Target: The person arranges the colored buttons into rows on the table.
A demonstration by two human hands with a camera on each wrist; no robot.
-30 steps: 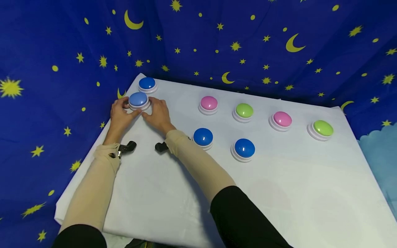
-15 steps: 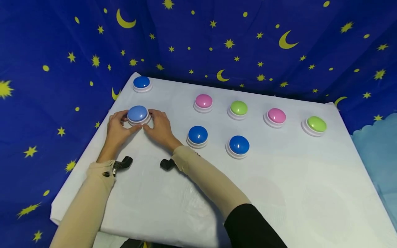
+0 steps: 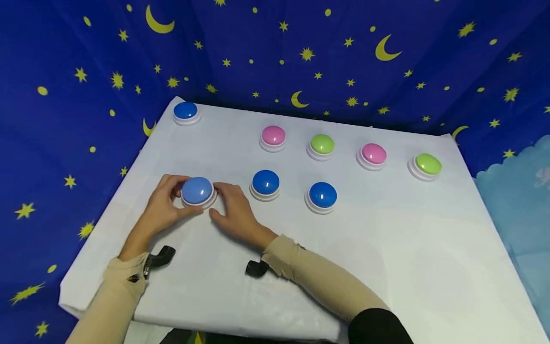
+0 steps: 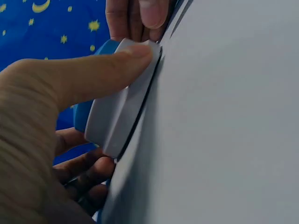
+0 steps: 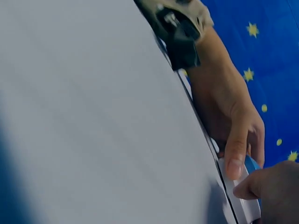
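A push button (image 3: 196, 190) with a light blue dome on a white round base is at the left of the white table, between both hands. My left hand (image 3: 159, 208) grips its left side, thumb along the front of the base and fingers around the far side. On the opposite side, my right hand (image 3: 238, 212) holds the base, its fingertips at the right edge and its thumb low at the front. The left wrist view has the left thumb (image 4: 126, 65) pressed on the white base. In the right wrist view both thumbs meet the base (image 5: 245, 207) close together.
Two darker blue buttons (image 3: 265, 182) (image 3: 322, 196) stand right of my hands. Another blue button (image 3: 186, 111) is at the far left corner. Along the back stand pink buttons (image 3: 273, 135) (image 3: 374, 154) and green buttons (image 3: 322, 144) (image 3: 428, 164). A starry blue curtain (image 3: 240, 38) hangs behind.
Both hands have brought the light blue button from beside the far corner button toward the table's front. It is now left of the row with two blue buttons. The head view has shifted slightly.
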